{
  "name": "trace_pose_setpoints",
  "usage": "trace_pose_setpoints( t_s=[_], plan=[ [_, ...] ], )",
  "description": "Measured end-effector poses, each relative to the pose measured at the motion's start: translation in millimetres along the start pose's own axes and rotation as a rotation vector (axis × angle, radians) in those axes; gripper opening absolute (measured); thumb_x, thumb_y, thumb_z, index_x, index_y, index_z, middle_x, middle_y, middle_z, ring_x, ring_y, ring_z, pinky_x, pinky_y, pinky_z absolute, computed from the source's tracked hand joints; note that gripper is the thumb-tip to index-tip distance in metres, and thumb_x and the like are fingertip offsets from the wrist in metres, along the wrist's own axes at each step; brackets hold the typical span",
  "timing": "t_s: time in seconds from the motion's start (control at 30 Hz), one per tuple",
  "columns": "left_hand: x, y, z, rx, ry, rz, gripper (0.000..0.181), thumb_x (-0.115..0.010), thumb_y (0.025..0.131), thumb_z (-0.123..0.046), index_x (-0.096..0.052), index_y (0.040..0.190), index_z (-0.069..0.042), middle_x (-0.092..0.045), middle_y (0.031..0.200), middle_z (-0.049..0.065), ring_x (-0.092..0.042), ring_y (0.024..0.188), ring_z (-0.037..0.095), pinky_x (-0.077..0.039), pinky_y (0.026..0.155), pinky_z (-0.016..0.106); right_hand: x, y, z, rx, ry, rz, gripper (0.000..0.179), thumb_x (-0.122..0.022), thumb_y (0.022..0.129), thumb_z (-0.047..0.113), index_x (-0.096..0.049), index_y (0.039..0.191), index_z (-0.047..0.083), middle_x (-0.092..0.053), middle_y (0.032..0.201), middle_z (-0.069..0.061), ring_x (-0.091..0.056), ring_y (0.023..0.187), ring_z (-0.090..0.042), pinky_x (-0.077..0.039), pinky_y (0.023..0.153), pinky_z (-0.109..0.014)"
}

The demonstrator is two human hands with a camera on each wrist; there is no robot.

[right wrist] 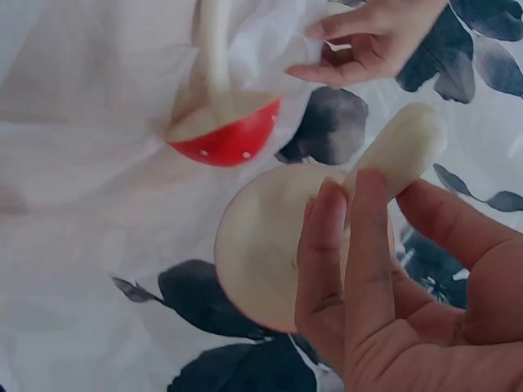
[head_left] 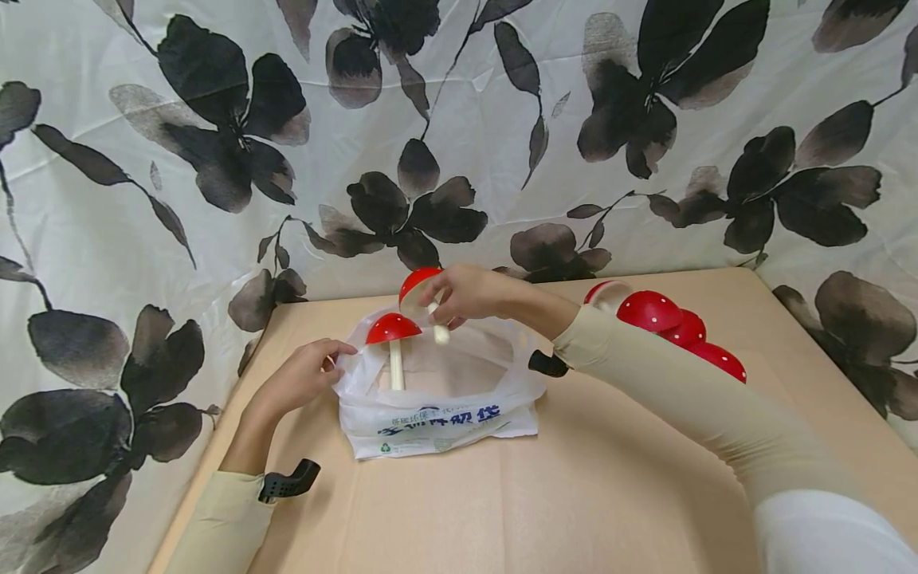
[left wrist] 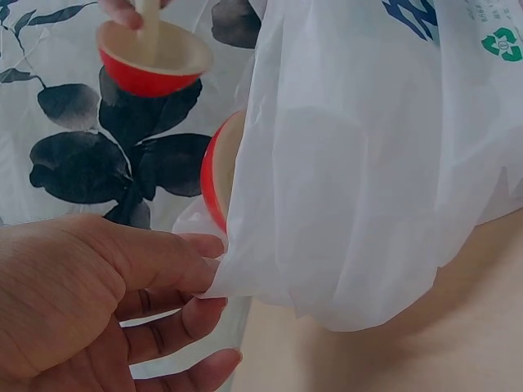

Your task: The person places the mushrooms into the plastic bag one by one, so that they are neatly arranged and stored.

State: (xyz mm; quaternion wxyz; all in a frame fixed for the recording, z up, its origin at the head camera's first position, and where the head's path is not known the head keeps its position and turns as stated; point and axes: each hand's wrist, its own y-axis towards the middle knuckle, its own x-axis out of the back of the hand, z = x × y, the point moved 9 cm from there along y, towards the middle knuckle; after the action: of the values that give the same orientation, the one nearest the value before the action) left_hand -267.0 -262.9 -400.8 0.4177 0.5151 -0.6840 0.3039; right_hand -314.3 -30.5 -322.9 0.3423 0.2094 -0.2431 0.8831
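My left hand pinches the left rim of a white plastic bag between thumb and fingers, as the left wrist view shows close up. Inside the bag's mouth a red-capped toy mushroom with white dots stands cap up, its pale stem reaching down into the bag. Above the mouth, my right hand grips a second toy mushroom by its stem. That one is tilted, and its cream underside faces the right wrist camera.
Several more red toy mushrooms lie at the right rear of the wooden table, partly hidden behind my right sleeve. A white cloth with dark flowers hangs behind the table and along its sides.
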Motion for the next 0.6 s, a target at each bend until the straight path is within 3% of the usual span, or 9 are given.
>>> trace_pose_setpoints(
  t_s=[0.37, 0.6],
  plan=[
    [-0.1, -1.6, 2.1, 0.007, -0.012, 0.01, 0.032, -0.06, 0.09, 0.006, -0.067, 0.121, 0.004, -0.064, 0.098, 0.01, -0.055, 0.086, 0.023, -0.052, 0.073, 0.028, -15, 23.2, -35, -0.125, -0.031, -0.1, 0.044, -0.072, 0.091, 0.004, -0.062, 0.135, 0.001, -0.06, 0.116, -0.015, -0.065, 0.09, -0.024, -0.059, 0.079, -0.027],
    [0.2, -3.9, 2.8, 0.005, -0.023, 0.015, 0.032, -0.06, 0.09, 0.007, -0.067, 0.122, 0.004, -0.063, 0.097, 0.009, -0.055, 0.086, 0.023, -0.052, 0.072, 0.026, -24, 34.4, -52, -0.139, 0.011, -0.081, 0.045, -0.07, 0.093, 0.003, -0.061, 0.137, 0.002, -0.059, 0.124, -0.015, -0.067, 0.088, -0.023, -0.059, 0.08, -0.026]
  ],
)
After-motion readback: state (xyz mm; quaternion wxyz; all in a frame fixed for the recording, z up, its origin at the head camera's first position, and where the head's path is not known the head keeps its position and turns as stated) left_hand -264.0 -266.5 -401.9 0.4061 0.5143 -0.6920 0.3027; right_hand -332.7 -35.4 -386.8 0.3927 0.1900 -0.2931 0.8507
